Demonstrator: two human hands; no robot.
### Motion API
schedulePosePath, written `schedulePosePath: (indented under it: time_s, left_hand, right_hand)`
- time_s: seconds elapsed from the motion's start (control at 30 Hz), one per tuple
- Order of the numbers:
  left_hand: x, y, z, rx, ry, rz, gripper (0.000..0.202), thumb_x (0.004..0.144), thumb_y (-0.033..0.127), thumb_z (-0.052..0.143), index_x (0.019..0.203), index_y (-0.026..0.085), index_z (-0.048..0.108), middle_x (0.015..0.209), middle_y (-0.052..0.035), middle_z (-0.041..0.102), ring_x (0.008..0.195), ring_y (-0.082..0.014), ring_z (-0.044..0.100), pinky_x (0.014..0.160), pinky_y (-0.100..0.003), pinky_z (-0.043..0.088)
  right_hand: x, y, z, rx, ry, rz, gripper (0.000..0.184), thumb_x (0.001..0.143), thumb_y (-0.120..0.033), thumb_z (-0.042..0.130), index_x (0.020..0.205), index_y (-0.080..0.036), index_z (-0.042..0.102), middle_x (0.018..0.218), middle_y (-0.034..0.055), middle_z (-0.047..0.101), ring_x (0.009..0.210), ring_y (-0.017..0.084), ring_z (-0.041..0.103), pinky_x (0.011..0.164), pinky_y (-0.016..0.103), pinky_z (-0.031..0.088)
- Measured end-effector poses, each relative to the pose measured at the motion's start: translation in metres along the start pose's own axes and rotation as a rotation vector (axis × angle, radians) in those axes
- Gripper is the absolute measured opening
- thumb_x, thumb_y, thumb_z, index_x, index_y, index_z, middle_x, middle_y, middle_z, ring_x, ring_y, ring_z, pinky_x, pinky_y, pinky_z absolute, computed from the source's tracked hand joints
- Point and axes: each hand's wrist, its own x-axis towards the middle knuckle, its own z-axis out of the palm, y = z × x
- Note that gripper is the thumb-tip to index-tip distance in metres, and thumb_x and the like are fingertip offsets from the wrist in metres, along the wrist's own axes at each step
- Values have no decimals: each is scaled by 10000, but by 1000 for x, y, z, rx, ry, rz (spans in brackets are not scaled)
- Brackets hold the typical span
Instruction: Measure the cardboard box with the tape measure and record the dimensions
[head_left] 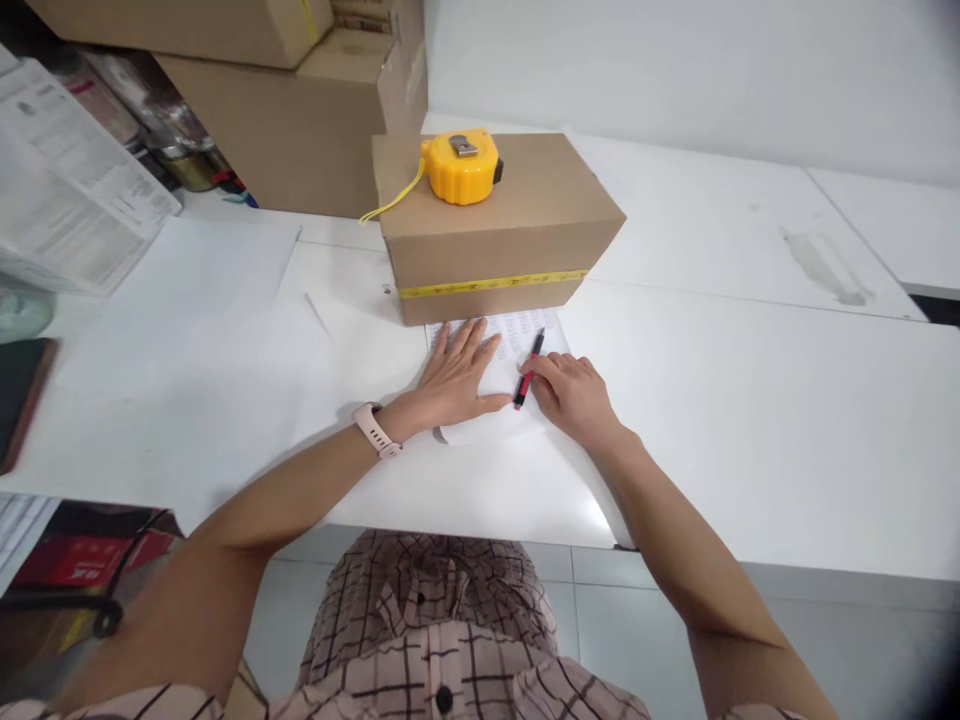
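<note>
My left hand (pixel 459 378) lies flat on a printed sheet of paper (pixel 510 415), its fingers spread and pointing toward the cardboard box. A black and red pen (pixel 529 370) is over the same sheet, tip pointing away from me. Curled at the pen's right side, my right hand (pixel 570 392) has its thumb and forefinger on it. Behind the sheet stands a closed cardboard box (pixel 502 250) with a yellow tape band, covering the sheet's far edge. On top of that box sits a yellow tape measure (pixel 463 170) with a wrist cord.
Larger cardboard boxes (pixel 300 130) are stacked at the back left. White sheets (pixel 187 290) lie on the left of the white table (pixel 750 420). A printed carton (pixel 82 180) and a dark, brown-edged object (pixel 22 400) are at the far left. The table's front edge runs before my body.
</note>
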Motion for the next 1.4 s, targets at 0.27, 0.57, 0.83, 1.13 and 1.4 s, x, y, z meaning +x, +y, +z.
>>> schedulePosePath:
  time_s: [0.27, 0.57, 0.83, 1.13, 1.4]
  left_hand:
    - [-3, -2, 5, 15, -7, 39, 923, 933, 652, 509, 1608, 92, 224, 1710, -233, 88, 1596, -363, 16, 1256, -599, -31]
    - [-35, 12, 10, 19, -21, 66, 933, 918, 653, 546, 1599, 91, 244, 1701, -250, 109, 1594, -372, 27, 1253, -602, -33]
    - [-75, 41, 22, 16, -17, 106, 948, 905, 654, 576, 1593, 89, 249, 1691, -271, 119, 1590, -392, 47, 1247, -630, -35]
    - [-96, 74, 17, 171, -136, 126, 937, 947, 627, 557, 1607, 44, 236, 1679, -305, 90, 1575, -442, 38, 1227, -686, 39]
    - [-122, 134, 32, 345, -130, 141, 893, 952, 565, 596, 1554, -48, 353, 1601, -338, 315, 1508, -495, 279, 1213, -585, 289]
  right_hand:
    - [-1, -6, -1, -174, -7, -78, 259, 972, -162, 408, 973, -208, 663, 791, 52, 648, 722, 195, 514, 686, 330, 301]
    - [-28, -20, -5, -175, -42, -134, 230, 975, -164, 417, 962, -220, 640, 802, 58, 634, 709, 199, 470, 675, 348, 297]
    - [-82, -42, -8, -83, 68, -120, 194, 976, -133, 423, 948, -216, 595, 799, 41, 608, 729, 195, 478, 667, 333, 320]
    - [-112, -61, -31, -332, -9, -207, 179, 955, -70, 509, 1044, -172, 626, 769, 38, 606, 684, 191, 498, 631, 321, 324]
    - [-86, -61, -51, -542, -242, -372, 253, 910, 26, 467, 839, -170, 611, 710, 62, 647, 648, 186, 495, 614, 339, 261]
